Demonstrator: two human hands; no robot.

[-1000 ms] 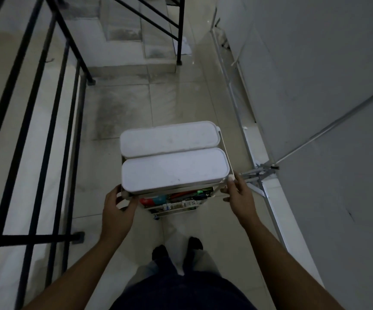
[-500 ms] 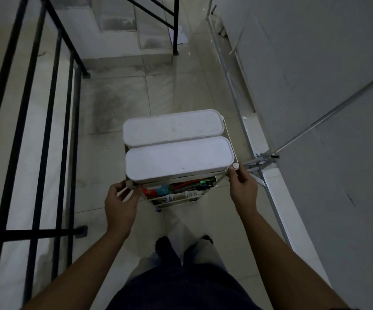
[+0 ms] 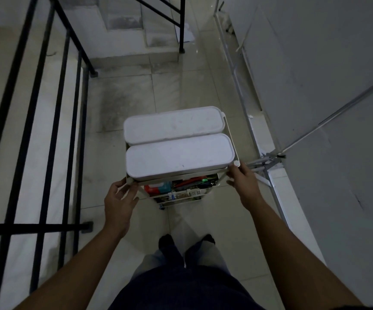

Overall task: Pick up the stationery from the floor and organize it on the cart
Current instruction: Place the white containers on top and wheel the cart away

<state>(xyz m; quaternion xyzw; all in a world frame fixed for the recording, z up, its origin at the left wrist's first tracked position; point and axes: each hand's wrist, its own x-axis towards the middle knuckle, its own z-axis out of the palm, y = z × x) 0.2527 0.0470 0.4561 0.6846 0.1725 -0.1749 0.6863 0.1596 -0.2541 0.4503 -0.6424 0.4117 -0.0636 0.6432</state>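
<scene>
1. Stationery point(image 3: 181, 184), a jumble of red, teal and green items, lies on the second shelf of the white cart point(image 3: 181, 193) at the centre of the frame.
2. Two white lidded boxes fill the cart's top shelf, the far box point(image 3: 173, 125) touching the near box point(image 3: 178, 156) along their long sides.
3. At the cart's lower left corner, the left hand point(image 3: 119, 198) has its grip curled around the top frame.
4. At the lower right corner, the right hand point(image 3: 242, 182) has its grip wrapped around the post, just beneath its round cap.
5. The cart stands on a pale tiled floor point(image 3: 125, 97), between a black railing point(image 3: 46, 108) at the left of the frame and a grey wall point(image 3: 315, 63) at the right.
6. A metal stand point(image 3: 268, 163) spreads its legs by the wall, near the right hand.
</scene>
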